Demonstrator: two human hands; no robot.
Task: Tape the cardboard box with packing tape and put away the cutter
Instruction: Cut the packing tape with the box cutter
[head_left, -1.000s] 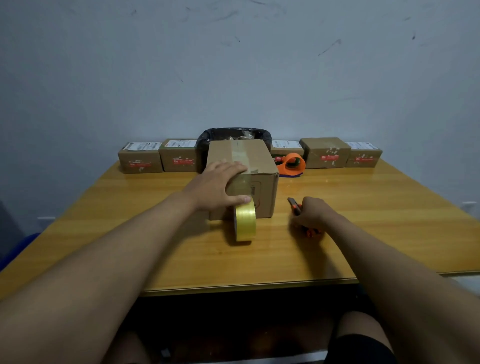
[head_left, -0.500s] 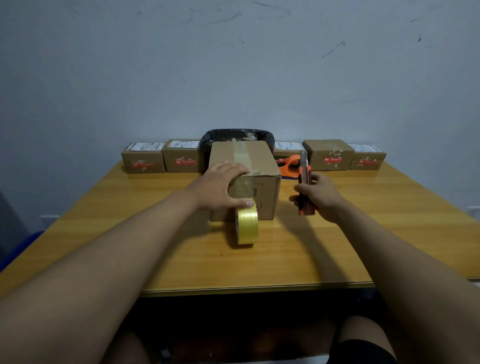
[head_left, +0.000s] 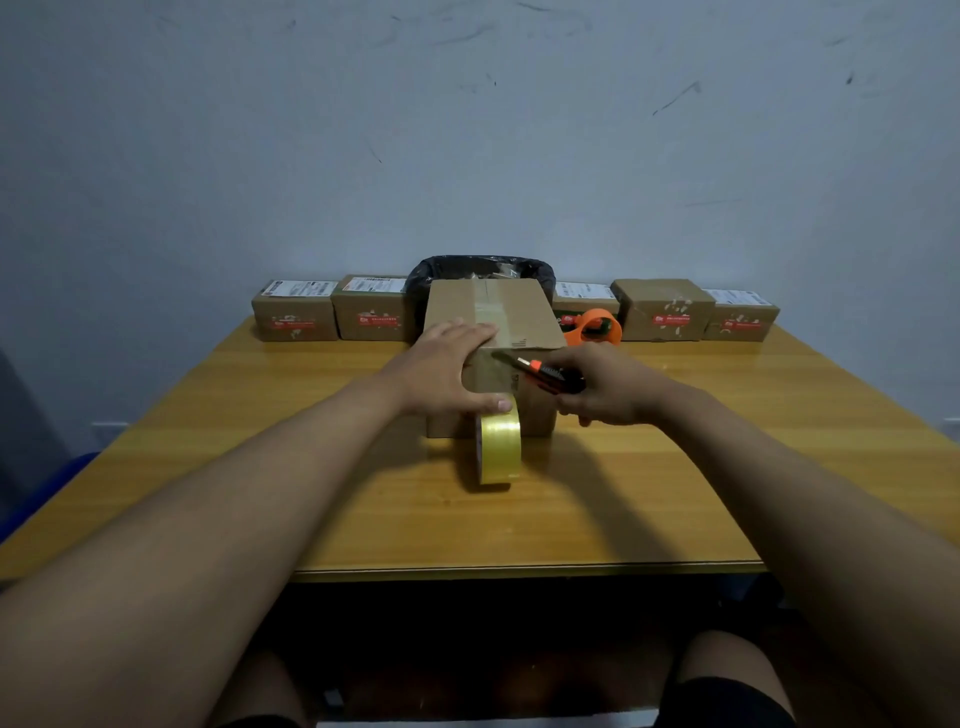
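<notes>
A brown cardboard box (head_left: 524, 322) stands mid-table with a strip of clear tape along its top and down its front face. My left hand (head_left: 447, 371) lies flat over the box's front top edge, thumb pressing the tape on the front face. A yellowish tape roll (head_left: 497, 448) stands on edge on the table against the box front, its tape still joined to the box. My right hand (head_left: 605, 387) grips an orange and black cutter (head_left: 545, 371), whose blade points left at the taped front face just below the top edge.
Along the back of the wooden table (head_left: 727, 467) stands a row of small cardboard boxes (head_left: 293, 317), a black-lined bin (head_left: 480, 267) behind the main box and an orange tape dispenser (head_left: 597, 327) to its right. The table's front edge is close to my knees.
My right hand picked the cutter up from the table right of the box, lifted it, and brought its blade leftward to the tape on the box front. The left hand stayed put.
</notes>
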